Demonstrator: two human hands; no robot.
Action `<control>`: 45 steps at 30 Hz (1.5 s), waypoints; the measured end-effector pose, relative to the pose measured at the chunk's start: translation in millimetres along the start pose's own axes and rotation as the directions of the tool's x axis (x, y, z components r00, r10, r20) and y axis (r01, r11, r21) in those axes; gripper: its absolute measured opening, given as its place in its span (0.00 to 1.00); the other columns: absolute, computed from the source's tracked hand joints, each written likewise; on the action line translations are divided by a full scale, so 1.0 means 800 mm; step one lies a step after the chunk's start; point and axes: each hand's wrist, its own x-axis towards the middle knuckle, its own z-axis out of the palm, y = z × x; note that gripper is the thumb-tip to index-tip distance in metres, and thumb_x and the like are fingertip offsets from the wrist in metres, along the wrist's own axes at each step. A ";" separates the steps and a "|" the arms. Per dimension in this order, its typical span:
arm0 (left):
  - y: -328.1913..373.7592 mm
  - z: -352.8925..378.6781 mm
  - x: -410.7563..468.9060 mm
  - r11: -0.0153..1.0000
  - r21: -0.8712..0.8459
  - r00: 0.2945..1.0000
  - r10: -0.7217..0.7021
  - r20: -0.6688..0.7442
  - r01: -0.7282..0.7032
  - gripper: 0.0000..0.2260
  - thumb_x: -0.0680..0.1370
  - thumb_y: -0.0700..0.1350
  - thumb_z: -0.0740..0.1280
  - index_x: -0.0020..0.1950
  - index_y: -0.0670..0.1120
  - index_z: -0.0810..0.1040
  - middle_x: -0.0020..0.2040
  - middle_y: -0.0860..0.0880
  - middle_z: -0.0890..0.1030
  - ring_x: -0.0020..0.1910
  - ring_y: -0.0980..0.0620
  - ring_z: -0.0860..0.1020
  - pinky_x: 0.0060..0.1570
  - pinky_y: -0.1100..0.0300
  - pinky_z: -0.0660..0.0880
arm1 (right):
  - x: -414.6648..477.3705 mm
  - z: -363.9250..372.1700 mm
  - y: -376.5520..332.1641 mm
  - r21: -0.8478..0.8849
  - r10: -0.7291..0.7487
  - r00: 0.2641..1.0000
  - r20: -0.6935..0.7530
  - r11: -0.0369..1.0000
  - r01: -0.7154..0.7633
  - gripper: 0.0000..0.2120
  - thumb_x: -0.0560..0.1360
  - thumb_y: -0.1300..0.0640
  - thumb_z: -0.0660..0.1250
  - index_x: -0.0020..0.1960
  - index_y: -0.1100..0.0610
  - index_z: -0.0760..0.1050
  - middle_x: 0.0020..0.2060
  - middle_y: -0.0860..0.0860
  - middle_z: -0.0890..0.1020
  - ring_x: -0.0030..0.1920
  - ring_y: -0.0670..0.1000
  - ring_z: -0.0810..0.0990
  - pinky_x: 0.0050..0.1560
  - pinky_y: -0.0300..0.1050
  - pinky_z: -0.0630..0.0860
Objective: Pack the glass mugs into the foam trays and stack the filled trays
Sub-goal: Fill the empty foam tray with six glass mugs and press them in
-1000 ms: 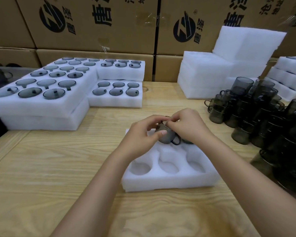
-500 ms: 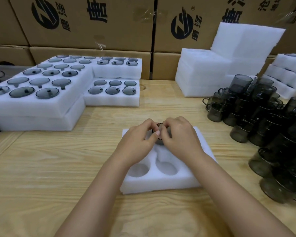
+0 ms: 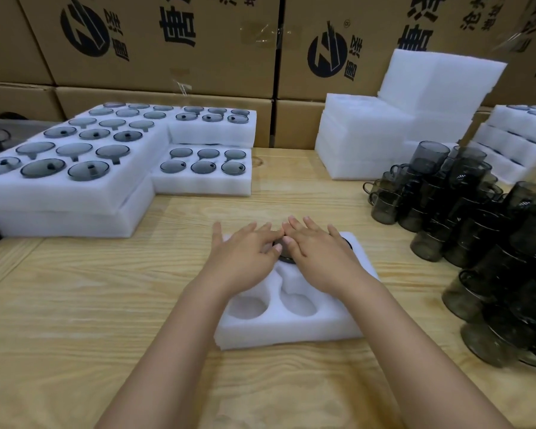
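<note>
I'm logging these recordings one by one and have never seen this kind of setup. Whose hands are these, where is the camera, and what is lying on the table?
There is no machine here. A person works with two bare hands, and the camera sits on their head, looking forward and down.

The left hand and right hand lie flat with straight fingers. They press on a dark glass mug seated in the far row of a white foam tray. Neither hand grips anything. The two near pockets of that tray are empty.

The tray lies on a wooden table. To the right stand stacked loose mugs. To the left are filled foam trays holding dark glass pieces. At the back are a spare foam stack and cardboard boxes.
</note>
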 end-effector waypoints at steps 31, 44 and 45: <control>-0.067 0.024 -0.017 0.260 -0.963 0.950 -0.277 -0.144 -0.070 0.15 0.74 0.31 0.67 0.58 0.46 0.78 0.54 0.47 0.82 0.53 0.46 0.80 0.51 0.52 0.77 | 0.066 -0.026 0.157 0.326 0.578 0.760 -0.296 0.809 -0.489 0.11 0.76 0.54 0.62 0.50 0.59 0.79 0.49 0.60 0.80 0.54 0.62 0.76 0.47 0.48 0.72; -0.065 0.024 -0.017 0.264 -0.962 0.946 -0.288 -0.150 -0.072 0.15 0.73 0.31 0.69 0.56 0.47 0.79 0.56 0.43 0.81 0.54 0.42 0.79 0.54 0.46 0.76 | 0.027 -0.018 0.152 0.263 0.472 0.800 -0.371 0.879 -0.397 0.21 0.70 0.42 0.70 0.33 0.59 0.70 0.42 0.55 0.74 0.45 0.55 0.74 0.43 0.50 0.74; -0.066 0.024 -0.017 0.261 -0.963 0.946 -0.287 -0.149 -0.073 0.16 0.71 0.33 0.71 0.56 0.47 0.79 0.56 0.43 0.81 0.54 0.42 0.79 0.54 0.47 0.76 | 0.028 -0.015 0.155 0.282 0.472 0.800 -0.370 0.878 -0.387 0.19 0.70 0.44 0.71 0.39 0.59 0.72 0.48 0.56 0.71 0.48 0.56 0.74 0.48 0.51 0.74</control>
